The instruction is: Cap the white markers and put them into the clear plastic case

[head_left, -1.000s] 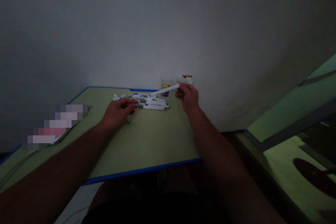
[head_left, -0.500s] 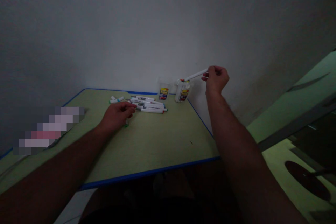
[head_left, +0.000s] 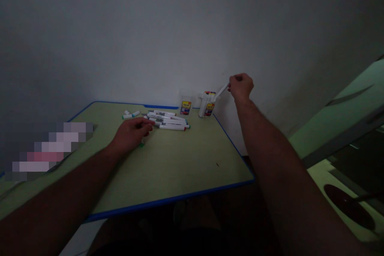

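Observation:
My right hand (head_left: 241,86) pinches a white marker (head_left: 222,89), which slants down to the top of a clear case (head_left: 209,109) filled with upright markers. To its left stands another clear case (head_left: 185,107) with a yellow label. My left hand (head_left: 133,131) is at the left end of a pile of white markers (head_left: 171,121), thumb and fingers drawn together; what they hold, if anything, is too small to make out. A green-ended cap (head_left: 142,143) shows just below it.
The pale table (head_left: 177,160) has a blue edge and stands against a grey wall. A few short white caps (head_left: 127,116) lie behind my left hand. At the table's left is a blurred, pixelated object (head_left: 51,152). A round dark red object (head_left: 349,207) is at the lower right.
My right hand has moved a little left, and its marker now slants more steeply, with its low end at the right side of the filled case's top. My left hand has hardly moved.

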`<state>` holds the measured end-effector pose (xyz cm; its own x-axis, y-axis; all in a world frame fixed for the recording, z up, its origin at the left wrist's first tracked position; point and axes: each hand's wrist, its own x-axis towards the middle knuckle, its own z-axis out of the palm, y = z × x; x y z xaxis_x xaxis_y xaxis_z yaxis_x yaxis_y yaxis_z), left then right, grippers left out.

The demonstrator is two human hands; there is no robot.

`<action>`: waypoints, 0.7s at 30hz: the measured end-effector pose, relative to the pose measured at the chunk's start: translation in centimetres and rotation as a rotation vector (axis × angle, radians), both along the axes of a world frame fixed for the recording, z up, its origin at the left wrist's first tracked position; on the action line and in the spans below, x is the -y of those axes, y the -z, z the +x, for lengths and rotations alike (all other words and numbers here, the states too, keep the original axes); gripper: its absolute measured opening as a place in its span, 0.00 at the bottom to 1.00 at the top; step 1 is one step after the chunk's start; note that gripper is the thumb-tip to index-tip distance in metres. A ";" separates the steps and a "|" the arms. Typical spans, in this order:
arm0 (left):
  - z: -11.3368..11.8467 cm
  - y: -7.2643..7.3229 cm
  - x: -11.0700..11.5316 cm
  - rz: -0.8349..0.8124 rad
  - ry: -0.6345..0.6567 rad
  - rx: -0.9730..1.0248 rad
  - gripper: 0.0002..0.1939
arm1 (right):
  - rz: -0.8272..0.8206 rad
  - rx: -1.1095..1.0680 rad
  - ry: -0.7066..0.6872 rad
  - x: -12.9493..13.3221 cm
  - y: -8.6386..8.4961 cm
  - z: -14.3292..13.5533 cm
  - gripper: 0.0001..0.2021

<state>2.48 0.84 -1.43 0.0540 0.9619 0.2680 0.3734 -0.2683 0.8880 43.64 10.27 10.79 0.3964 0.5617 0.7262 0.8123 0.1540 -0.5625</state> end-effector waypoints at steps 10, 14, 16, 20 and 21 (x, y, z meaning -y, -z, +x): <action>0.2 -0.5 0.3 -0.030 0.000 0.014 0.07 | -0.151 0.087 0.093 -1.7 2.3 -1.5 0.03; 0.1 -0.2 0.1 -0.033 0.029 0.023 0.08 | -0.240 0.086 0.087 -1.7 3.2 -1.7 0.05; 0.1 -0.1 0.0 -0.033 0.030 0.031 0.08 | -0.268 0.078 0.063 -1.8 3.6 -1.7 0.06; 0.2 0.0 0.0 -0.044 0.023 0.035 0.07 | -0.263 0.084 0.048 -1.9 4.0 -1.6 0.06; 0.2 0.0 0.0 -0.046 0.022 0.032 0.08 | -0.262 0.080 0.046 -2.0 4.0 -1.6 0.06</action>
